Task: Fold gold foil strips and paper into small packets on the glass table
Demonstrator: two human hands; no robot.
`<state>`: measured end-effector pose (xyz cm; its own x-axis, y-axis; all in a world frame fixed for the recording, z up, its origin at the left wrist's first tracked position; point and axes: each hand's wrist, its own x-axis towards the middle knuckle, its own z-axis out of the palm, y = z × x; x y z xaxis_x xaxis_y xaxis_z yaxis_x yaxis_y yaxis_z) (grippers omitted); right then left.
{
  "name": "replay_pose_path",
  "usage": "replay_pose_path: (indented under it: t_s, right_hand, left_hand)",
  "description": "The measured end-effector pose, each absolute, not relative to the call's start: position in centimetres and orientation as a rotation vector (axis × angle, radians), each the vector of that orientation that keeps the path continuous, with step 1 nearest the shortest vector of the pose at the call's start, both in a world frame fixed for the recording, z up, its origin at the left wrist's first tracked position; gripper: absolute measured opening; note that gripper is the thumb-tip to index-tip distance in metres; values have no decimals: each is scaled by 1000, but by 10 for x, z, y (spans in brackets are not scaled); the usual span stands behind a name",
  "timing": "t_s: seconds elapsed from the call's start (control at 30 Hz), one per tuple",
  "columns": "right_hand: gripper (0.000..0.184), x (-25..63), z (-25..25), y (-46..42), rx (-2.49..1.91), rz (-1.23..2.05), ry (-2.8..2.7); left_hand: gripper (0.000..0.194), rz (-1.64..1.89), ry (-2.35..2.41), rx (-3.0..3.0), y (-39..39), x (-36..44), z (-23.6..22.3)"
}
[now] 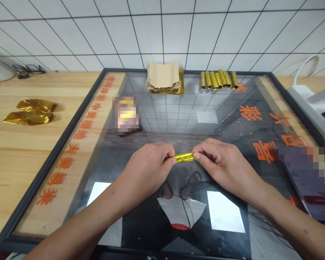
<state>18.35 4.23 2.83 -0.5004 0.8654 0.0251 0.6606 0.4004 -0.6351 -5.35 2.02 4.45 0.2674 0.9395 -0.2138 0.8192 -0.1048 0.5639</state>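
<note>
Between my two hands lies a small rolled tube of gold foil (184, 157), pinched at each end by my fingertips. My left hand (147, 169) grips its left end and my right hand (222, 166) grips its right end. Well beyond them, a stack of tan paper sheets (163, 76) rests on gold foil (181, 82). Several finished gold foil rolls (219, 79) stand in a tight row lying side by side to its right. Two crumpled gold foil pieces (29, 112) lie on the wooden table at the left.
A black-framed glass-topped board (50, 159) with orange characters covers most of the wooden table (21, 180). A pixelated object (126, 115) sits on the glass. A white power strip (308, 103) lies at the right, a dark cable (29, 70) at the back left, against a white tile wall (162, 32).
</note>
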Motion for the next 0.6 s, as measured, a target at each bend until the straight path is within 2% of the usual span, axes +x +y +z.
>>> replay_pose_path:
  t_s: [0.23, 0.4, 0.6]
  right_hand:
    - [14, 186, 24, 41, -1335, 836, -2302]
    - [18, 191, 26, 42, -1253, 914, -2342]
    - [17, 187, 29, 43, -1290, 860, -2330]
  left_hand:
    - [23, 194, 1603, 1955, 20, -55, 43]
    - [23, 190, 1607, 1977, 18, -56, 38]
    - [22, 197, 1592, 1952, 17, -58, 38]
